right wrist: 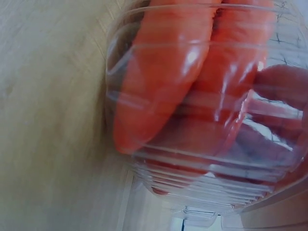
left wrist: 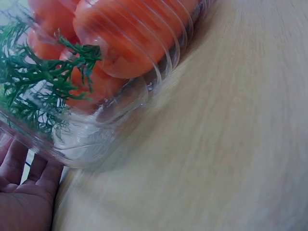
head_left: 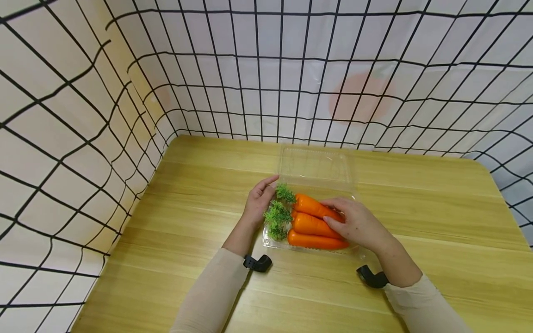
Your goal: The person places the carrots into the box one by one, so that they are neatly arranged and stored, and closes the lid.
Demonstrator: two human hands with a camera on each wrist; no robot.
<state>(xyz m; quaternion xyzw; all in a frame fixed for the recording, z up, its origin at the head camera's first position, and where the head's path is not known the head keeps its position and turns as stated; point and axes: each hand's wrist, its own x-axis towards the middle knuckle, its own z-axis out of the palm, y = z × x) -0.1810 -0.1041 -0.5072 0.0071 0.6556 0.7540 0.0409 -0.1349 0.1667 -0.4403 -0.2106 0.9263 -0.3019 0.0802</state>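
Note:
Three orange carrots (head_left: 315,225) with green leafy tops (head_left: 278,213) lie side by side in a clear plastic clamshell box (head_left: 269,243), leaves to the left. My right hand (head_left: 359,223) reaches over the box's right end, its thumb and fingers on either side of the farthest carrot (head_left: 312,203). Through the clear wall in the right wrist view, a fingertip (right wrist: 281,85) shows against a carrot (right wrist: 166,72). My left hand (head_left: 259,203) is at the box's left end, fingers extended. In the left wrist view, those fingers (left wrist: 41,173) lie along the outside of the wall.
The box's clear lid (head_left: 314,164) is folded back flat on the wooden table (head_left: 200,194). A black wire grid (head_left: 258,74) with a white sheet behind it stands along the table's far and left sides. Each wrist wears a black device (head_left: 258,263).

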